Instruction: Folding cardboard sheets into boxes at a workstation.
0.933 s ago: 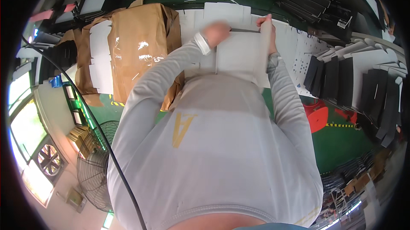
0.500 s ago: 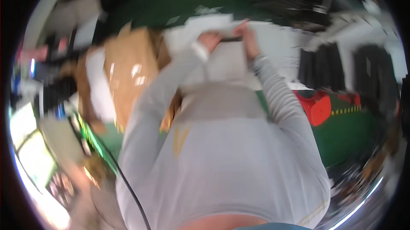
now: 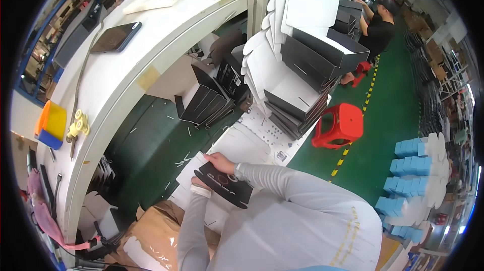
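Both hands pinch a flat black printed card piece (image 3: 224,184), left hand (image 3: 197,184) and right hand (image 3: 220,161) at opposite edges, steadying it above the white die-cut cardboard sheets (image 3: 242,145).

top: light grey, long-sleeved (image 3: 302,210) | cuffs: white | front: faint yellow print

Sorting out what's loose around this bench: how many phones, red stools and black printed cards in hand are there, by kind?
Dark phone on the white shelf: 1
Red plastic stool: 1
Black printed card, held between the left hand and right hand: 1
Total: 3
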{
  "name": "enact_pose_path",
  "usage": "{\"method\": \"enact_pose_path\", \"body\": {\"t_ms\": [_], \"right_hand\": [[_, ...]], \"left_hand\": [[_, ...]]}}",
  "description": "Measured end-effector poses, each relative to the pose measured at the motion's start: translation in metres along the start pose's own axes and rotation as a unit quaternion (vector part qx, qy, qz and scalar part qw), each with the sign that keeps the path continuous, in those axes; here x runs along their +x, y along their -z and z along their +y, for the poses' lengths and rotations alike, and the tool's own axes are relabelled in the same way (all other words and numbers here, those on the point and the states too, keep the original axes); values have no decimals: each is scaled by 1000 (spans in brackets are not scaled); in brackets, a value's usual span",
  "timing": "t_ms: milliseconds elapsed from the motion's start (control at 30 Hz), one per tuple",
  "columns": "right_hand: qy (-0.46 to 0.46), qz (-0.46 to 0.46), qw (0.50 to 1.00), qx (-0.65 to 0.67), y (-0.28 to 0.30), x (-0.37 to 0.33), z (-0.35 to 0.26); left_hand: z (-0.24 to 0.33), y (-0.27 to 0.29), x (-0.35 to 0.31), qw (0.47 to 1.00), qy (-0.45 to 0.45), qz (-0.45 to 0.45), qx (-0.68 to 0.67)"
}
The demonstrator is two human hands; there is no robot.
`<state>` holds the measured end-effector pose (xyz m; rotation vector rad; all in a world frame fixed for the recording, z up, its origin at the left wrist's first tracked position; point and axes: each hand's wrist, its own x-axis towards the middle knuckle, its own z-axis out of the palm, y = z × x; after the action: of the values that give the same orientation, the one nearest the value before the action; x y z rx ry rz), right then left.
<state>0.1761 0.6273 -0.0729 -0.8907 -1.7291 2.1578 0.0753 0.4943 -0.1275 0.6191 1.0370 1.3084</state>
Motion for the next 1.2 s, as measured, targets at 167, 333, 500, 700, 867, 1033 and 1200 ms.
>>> {"method": "enact_pose_path", "body": {"t_ms": [167, 333, 500, 700, 867, 1033, 1200], "right_hand": [[-29, -15, 999, 30, -1, 3, -7], [-18, -35, 999, 36, -4, -3, -15], [-18, -42, 999, 24, -10, -1, -7], [-35, -21, 998, 42, 1, -4, -15], [-25, -21, 999, 10, -6, 0, -2], [-42, -20, 999, 14, -4, -2, -11], [-14, -11, 999, -34, -7, 4, -1]], "left_hand": [[5, -3, 5, 896, -54, 68, 436], [12, -1, -20, 700, 17, 148, 699], [10, -1, -42, 610, -32, 96, 786], [56, -31, -46, 545, 148, 120, 816], [8, -7, -61, 649, 126, 231, 714], [-14, -2, -64, 628, 20, 310, 713], [7, -6, -65, 577, 74, 227, 781]]}}
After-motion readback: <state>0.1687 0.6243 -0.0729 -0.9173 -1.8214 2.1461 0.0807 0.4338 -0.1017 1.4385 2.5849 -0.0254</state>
